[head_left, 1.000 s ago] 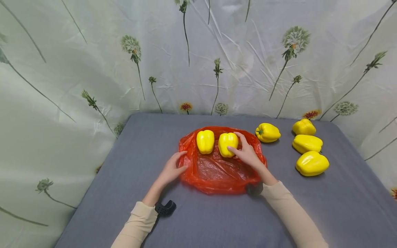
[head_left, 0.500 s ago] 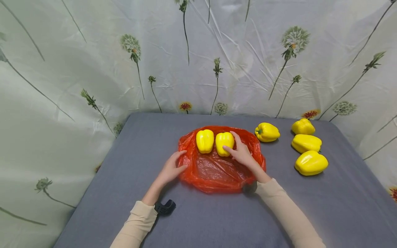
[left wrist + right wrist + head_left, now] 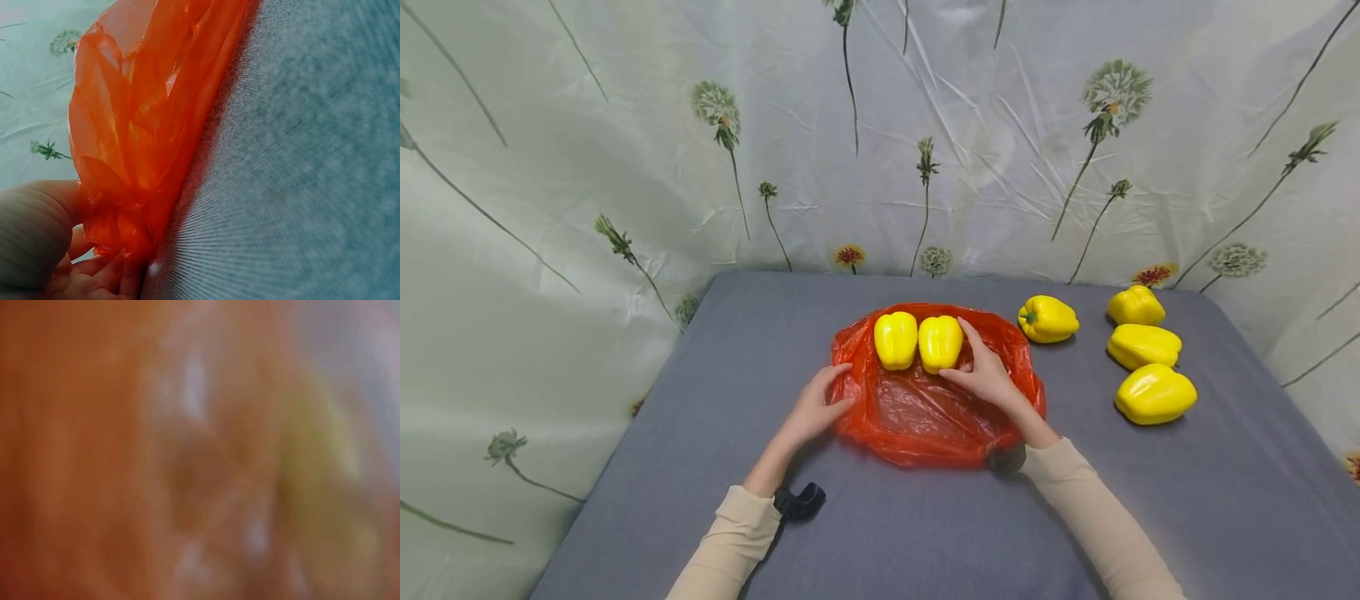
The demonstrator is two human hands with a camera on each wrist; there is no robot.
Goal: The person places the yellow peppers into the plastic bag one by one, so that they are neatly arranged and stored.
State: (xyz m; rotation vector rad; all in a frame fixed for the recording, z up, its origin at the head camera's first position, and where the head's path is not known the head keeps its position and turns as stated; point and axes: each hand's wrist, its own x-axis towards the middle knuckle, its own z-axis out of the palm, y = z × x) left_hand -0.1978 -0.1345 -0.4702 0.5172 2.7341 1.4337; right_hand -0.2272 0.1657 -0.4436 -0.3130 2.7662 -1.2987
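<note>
A red plastic bag [image 3: 917,433] lies spread with its mouth wide, two yellow bell peppers side by side in its far part. My right hand [image 3: 988,379] holds the right-hand bell pepper [image 3: 940,343], fingers along its right side and thumb at its near end. Close against its left is the other bell pepper [image 3: 896,341]. At the bag's left side, my left hand [image 3: 811,408] holds the edge, thumb and fingers curved around it. The left wrist view shows the pleated red plastic [image 3: 140,156] running down to the fingers. The right wrist view is badly blurred.
On the grey-covered table [image 3: 715,383], a yellow bell pepper [image 3: 1048,319] lies right of the bag. Farther right are three more: a back one [image 3: 1137,306], a middle one [image 3: 1142,347] and a front one [image 3: 1155,395]. A flower-printed curtain [image 3: 805,125] hangs behind.
My right hand has shifted left with its bell pepper, bringing it up beside the other one in the bag. The left hand has stayed at the bag's edge.
</note>
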